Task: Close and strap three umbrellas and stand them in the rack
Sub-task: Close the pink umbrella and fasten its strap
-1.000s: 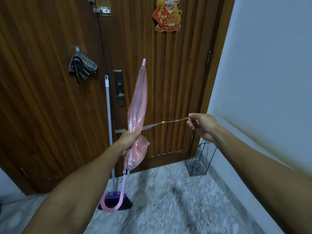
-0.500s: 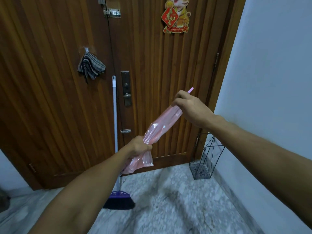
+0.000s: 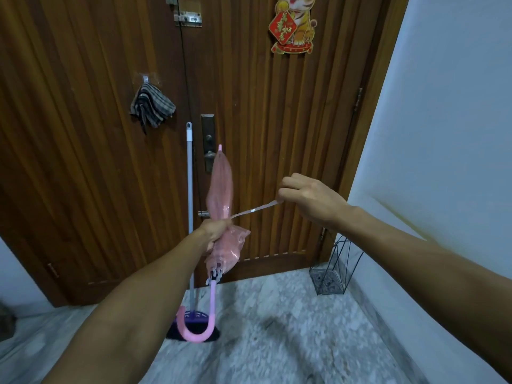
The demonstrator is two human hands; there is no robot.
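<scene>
left hand [image 3: 214,231] fingers clenched on umbrella [image 3: 220,189], axis upright, tip up. right hand [image 3: 307,198] fingers pinching strap [image 3: 255,210], pulled out to the right; i wrap it round next.

Your left hand [image 3: 216,231] grips thin, translucent pink plastic, crinkled and faintly glossy: the umbrella [image 3: 221,189] canopy. Its hooked handle [image 3: 199,328] is smooth pink plastic. The strap [image 3: 255,210] you pinch in your right hand [image 3: 307,199] looks like the same clear film. The rack [image 3: 332,270] is thin dark wire. The door [image 3: 83,134] is ribbed varnished wood with a metal lock plate [image 3: 207,142]. A striped cloth [image 3: 152,106] hangs there. The floor [image 3: 277,342] is polished speckled stone.
</scene>
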